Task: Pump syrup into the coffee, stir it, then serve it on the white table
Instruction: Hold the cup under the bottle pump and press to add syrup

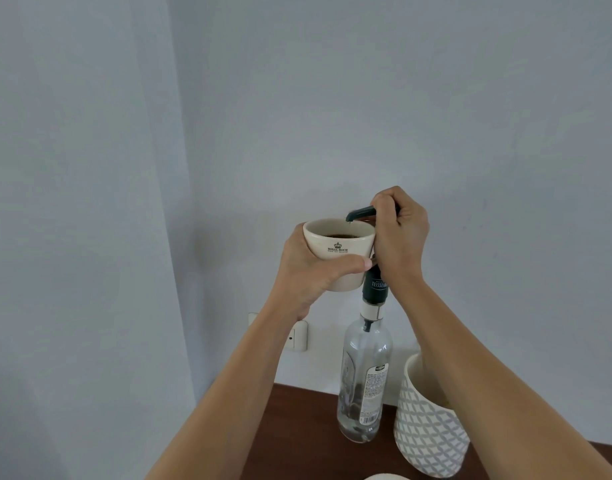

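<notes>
Right now, from my head view, my left hand (309, 271) wraps the coffee cup (338, 252) under the spout (360, 213); my right hand (400, 233) is fisted on the syrup bottle (365, 379) pump, best pressed slowly, cup level

Pump head (384, 211) hidden under right hand (400, 233); patterned pot (429, 424) partly behind forearm.
</notes>
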A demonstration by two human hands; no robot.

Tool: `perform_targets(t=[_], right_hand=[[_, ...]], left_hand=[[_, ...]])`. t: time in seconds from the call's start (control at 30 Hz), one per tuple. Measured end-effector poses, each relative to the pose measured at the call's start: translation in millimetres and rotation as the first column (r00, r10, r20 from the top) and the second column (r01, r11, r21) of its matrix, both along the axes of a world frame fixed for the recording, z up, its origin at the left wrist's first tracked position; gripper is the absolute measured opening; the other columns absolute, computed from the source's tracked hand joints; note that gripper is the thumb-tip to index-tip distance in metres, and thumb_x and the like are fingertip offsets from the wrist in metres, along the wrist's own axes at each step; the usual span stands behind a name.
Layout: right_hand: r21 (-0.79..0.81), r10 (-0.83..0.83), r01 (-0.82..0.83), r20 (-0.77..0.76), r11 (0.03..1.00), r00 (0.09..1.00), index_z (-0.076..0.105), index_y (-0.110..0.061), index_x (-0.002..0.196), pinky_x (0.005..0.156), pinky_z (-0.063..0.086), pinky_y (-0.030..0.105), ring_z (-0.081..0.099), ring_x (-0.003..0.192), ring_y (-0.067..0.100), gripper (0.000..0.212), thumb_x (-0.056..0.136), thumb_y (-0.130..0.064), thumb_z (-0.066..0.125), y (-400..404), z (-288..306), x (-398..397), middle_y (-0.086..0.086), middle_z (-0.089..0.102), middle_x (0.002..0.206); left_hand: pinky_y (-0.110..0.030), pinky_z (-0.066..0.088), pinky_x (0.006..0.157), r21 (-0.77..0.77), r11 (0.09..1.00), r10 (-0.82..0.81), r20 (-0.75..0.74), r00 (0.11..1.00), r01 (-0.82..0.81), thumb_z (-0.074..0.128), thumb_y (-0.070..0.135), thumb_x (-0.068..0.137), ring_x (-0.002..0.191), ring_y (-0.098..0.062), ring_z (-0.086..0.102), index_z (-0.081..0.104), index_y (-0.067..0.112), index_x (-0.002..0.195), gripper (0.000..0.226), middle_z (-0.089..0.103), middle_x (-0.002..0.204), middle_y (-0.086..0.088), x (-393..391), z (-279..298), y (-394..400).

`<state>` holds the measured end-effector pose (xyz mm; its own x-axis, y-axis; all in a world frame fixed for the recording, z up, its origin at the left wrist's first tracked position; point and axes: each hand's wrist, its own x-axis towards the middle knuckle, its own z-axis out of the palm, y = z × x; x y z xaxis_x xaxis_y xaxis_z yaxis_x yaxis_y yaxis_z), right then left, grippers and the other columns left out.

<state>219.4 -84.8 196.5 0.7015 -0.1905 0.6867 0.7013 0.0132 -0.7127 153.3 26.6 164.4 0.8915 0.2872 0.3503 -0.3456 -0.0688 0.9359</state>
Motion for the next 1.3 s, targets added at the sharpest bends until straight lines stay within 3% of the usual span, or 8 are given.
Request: perform_targets(t=[0.17, 0.33, 0.4, 0.57, 0.7, 0.93, 1.07, 1.3], right_hand=[[-0.035, -0.011, 0.009, -0.032, 0.999, 0.999, 0.053, 0.005, 0.07, 0.056, 0.041, 0.027, 0.05, 0.049, 0.005, 0.021, 0.088, -0.002, 0.046, -1.3, -0.3, -2.7, -0.017, 0.052, 0.043], [-0.024, 0.016, -0.017, -0.013, 1.0, 1.0, 0.052, 0.002, 0.069, 0.058, 0.044, 0.033, 0.067, 0.072, 0.044, 0.021, 0.086, -0.005, 0.045, -0.4, -0.4, -2.9, -0.013, 0.055, 0.046], [-0.026, 0.021, -0.021, -0.015, 0.999, 1.0, 0.052, 0.002, 0.068, 0.057, 0.045, 0.036, 0.067, 0.075, 0.048, 0.02, 0.085, -0.007, 0.045, -0.5, -1.4, -0.9, -0.008, 0.055, 0.049], [-0.039, 0.002, -0.003, -0.023, 0.999, 1.0, 0.051, -0.002, 0.068, 0.062, 0.052, 0.051, 0.065, 0.075, 0.051, 0.02, 0.083, -0.013, 0.045, -0.5, -2.8, 0.9, 0.031, 0.059, 0.068], [-0.052, -0.004, 0.003, -0.033, 0.999, 0.999, 0.049, -0.006, 0.064, 0.062, 0.051, 0.053, 0.064, 0.076, 0.054, 0.02, 0.082, -0.015, 0.045, -0.6, -2.8, -0.2, 0.028, 0.053, 0.065], [-0.069, -0.002, -0.002, -0.063, 0.998, 0.998, 0.051, -0.003, 0.068, 0.062, 0.052, 0.047, 0.066, 0.077, 0.048, 0.021, 0.083, -0.016, 0.045, -1.5, -3.8, -5.3, 0.028, 0.063, 0.069], [-0.064, 0.039, -0.043, -0.068, 0.997, 0.997, 0.053, -0.004, 0.071, 0.059, 0.049, 0.024, 0.069, 0.058, 0.009, 0.021, 0.09, -0.009, 0.046, -5.0, -0.8, -11.7, -0.007, 0.068, 0.053], [-0.065, 0.121, -0.129, -0.117, 0.99, 0.986, 0.061, -0.006, 0.087, 0.073, 0.056, 0.035, 0.076, 0.069, 0.017, 0.02, 0.095, -0.021, 0.05, -10.3, 7.3, -16.8, -0.002, 0.077, 0.065]], left_hand=[[-0.043, 0.065, 0.088, -0.008, 1.0, 0.009, -0.008, 1.0, -0.009, 0.091, 0.029, 0.033, 0.1, -0.02, 0.077, 0.063, 0.012, 0.12, 0.092, 0.079, 0.11, -0.005, 0.2, -1.7, 0.1], [-0.041, 0.065, 0.087, -0.003, 1.0, 0.013, -0.003, 1.0, -0.013, 0.091, 0.03, 0.033, 0.1, -0.02, 0.076, 0.063, 0.012, 0.119, 0.092, 0.078, 0.11, -0.006, -0.9, -1.4, -0.8], [-0.036, 0.064, 0.083, 0.001, 1.0, 0.009, -0.001, 1.0, -0.009, 0.09, 0.032, 0.033, 0.095, -0.015, 0.075, 0.063, 0.013, 0.119, 0.092, 0.078, 0.109, -0.004, -1.9, -1.3, -1.6], [-0.031, 0.062, 0.08, -0.005, 1.0, 0.007, -0.005, 1.0, -0.007, 0.09, 0.032, 0.032, 0.098, -0.017, 0.076, 0.063, 0.013, 0.12, 0.094, 0.078, 0.109, -0.003, -2.9, -1.5, -2.2], [-0.038, 0.064, 0.085, -0.022, 1.0, 0.014, -0.008, 1.0, -0.015, 0.091, 0.031, 0.032, 0.106, -0.024, 0.076, 0.062, 0.012, 0.121, 0.096, 0.078, 0.113, -0.007, -2.7, -2.6, -2.4], [-0.035, 0.063, 0.081, -0.016, 1.0, 0.013, -0.028, 1.0, -0.014, 0.09, 0.033, 0.031, 0.101, -0.02, 0.075, 0.061, 0.012, 0.122, 0.097, 0.077, 0.112, -0.006, -5.7, -2.2, -3.6], [-0.026, 0.059, 0.073, -0.006, 1.0, 0.014, -0.029, 0.999, -0.014, 0.09, 0.034, 0.031, 0.095, -0.015, 0.074, 0.061, 0.012, 0.121, 0.097, 0.077, 0.109, -0.002, -8.5, -0.6, -4.5], [-0.025, 0.057, 0.068, 0.009, 1.0, 0.016, -0.034, 0.999, -0.016, 0.091, 0.031, 0.031, 0.089, -0.012, 0.072, 0.06, 0.012, 0.121, 0.097, 0.076, 0.105, 0.0, -10.2, 5.9, -5.8]])
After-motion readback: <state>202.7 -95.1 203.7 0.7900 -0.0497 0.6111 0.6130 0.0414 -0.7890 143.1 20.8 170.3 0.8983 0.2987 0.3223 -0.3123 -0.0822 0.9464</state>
